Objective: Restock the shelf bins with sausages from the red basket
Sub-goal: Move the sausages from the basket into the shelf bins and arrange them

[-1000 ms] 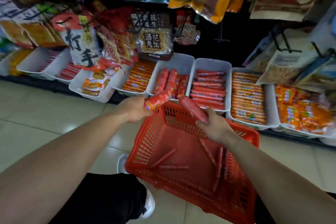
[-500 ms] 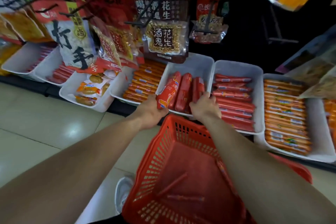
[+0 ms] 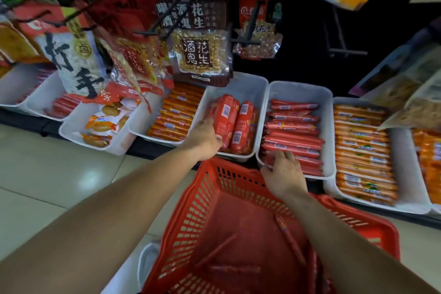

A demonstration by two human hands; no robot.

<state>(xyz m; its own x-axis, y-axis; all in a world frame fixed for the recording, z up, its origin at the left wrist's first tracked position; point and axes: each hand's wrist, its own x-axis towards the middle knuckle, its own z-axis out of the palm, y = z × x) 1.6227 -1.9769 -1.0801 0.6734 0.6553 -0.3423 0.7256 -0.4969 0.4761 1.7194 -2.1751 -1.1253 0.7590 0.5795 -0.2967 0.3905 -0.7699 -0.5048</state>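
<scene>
The red basket [image 3: 191, 222] sits low in front of me with several thin red sausages [image 3: 216, 251] lying on its bottom. Beyond it a white shelf bin [image 3: 248, 88] holds thick red sausages [image 3: 241, 126]. My left hand [image 3: 204, 139] is at this bin's front left, its fingers closed on the leftmost thick sausage [image 3: 224, 114], which lies in the bin. My right hand [image 3: 284, 172] hovers with its fingers spread over the front rim of the neighbouring bin [image 3: 299, 93]. That bin is filled with thin red sausages [image 3: 293, 136], and the hand holds nothing.
More white bins line the low shelf: orange sausages [image 3: 175, 114] on the left, orange packs [image 3: 362, 145] on the right, wrapped snacks [image 3: 102, 124] further left. Snack bags [image 3: 196, 52] hang on hooks over the bins' backs. My shoe [image 3: 148, 262] is beside the basket on the tiled floor.
My left hand has laid its thick sausage down into the middle bin. My right hand has let go of its sausage there and moved right to the thin-sausage bin.
</scene>
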